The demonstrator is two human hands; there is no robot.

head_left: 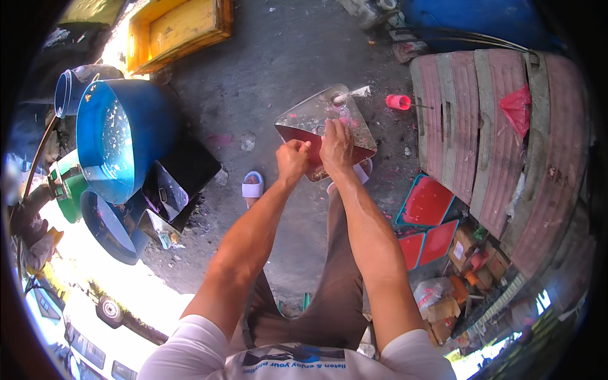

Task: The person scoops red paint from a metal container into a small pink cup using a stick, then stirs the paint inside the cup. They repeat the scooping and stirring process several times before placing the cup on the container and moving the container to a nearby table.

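Observation:
A square metal tin [354, 123] stands on the ground in front of me, between and just beyond my feet. Its dirty grey top has a round opening and a small handle, and a dark red surface shows below the top's near edge. My left hand [293, 158] is closed, pinching at that near edge, with the thumb toward the middle. Beside it my right hand [337, 145] has its fingers bent over the top near the handle, gripping the tin. The fingertips' exact contact is partly hidden. A crumpled whitish scrap [354, 94] lies across the tin's far corner.
Left of me stand a large blue drum [142, 126], a black square can [196, 168] and a blue round tub [107, 225]. A yellow crate [177, 31] sits far left. At right are a small pink cup [398, 102], ribbed pallets [468, 114] and red trays [425, 201].

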